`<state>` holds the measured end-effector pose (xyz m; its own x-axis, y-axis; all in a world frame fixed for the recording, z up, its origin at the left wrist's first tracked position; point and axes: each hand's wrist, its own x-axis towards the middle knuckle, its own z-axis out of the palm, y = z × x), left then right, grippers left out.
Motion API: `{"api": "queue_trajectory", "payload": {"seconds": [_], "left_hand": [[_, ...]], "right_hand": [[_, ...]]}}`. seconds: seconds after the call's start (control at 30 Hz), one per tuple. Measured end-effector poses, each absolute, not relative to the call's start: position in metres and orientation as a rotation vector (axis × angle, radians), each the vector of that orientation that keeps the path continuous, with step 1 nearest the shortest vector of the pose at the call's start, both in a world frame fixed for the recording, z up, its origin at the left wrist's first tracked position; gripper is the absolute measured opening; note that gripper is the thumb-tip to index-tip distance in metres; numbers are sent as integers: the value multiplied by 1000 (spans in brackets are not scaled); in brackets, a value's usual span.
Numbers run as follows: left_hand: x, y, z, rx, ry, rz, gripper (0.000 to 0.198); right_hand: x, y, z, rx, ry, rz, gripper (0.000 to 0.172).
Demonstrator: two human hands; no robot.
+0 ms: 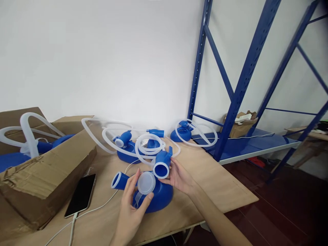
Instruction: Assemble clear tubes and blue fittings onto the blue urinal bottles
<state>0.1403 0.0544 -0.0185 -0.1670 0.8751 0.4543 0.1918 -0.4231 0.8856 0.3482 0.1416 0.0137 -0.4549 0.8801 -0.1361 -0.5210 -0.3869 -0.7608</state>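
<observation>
My left hand [135,200] has its thumb and fingers around a translucent round cap [146,183] with a strap, over the mouth of a blue plastic urinal bottle [161,198]. My right hand [179,174] grips a blue funnel-shaped urinal head [162,164] with a white rim, its opening facing me, just above the bottle. Left of the cap, another blue white-rimmed funnel [120,180] lies on the table, partly behind my left fingers. A coiled translucent hose [150,145] rests right behind the bottle.
More blue bottles [126,154] with hoses stand along the wall. An open cardboard box [46,177] holds others at left. Beside it a phone [80,195] lies on its charging cable [73,225]. Blue metal shelving [241,78] rises beyond the wooden table's [217,186] right edge.
</observation>
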Motion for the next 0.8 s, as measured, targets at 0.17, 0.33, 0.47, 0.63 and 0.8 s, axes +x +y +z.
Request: {"api": "queue_trajectory", "payload": {"seconds": [0.17,0.33,0.47,0.63,0.8], "left_hand": [[137,63,-6,1847,1320,1640,71],[134,64,4,2046,1462,1604,59],[136,60,8,2298,1720,1587,66],[137,63,5,2479,1953,1509,63],[146,68,4,2113,2088,1443,49]], "right_hand": [[321,136,5,-657,-813,1997,42],[316,139,-3,-611,-802,2026,39],[313,140,-7,-557,-759,2010,41],[308,138,-7,-517,-793,2031,47],[302,133,-3,-529,-831,1876,61]]}}
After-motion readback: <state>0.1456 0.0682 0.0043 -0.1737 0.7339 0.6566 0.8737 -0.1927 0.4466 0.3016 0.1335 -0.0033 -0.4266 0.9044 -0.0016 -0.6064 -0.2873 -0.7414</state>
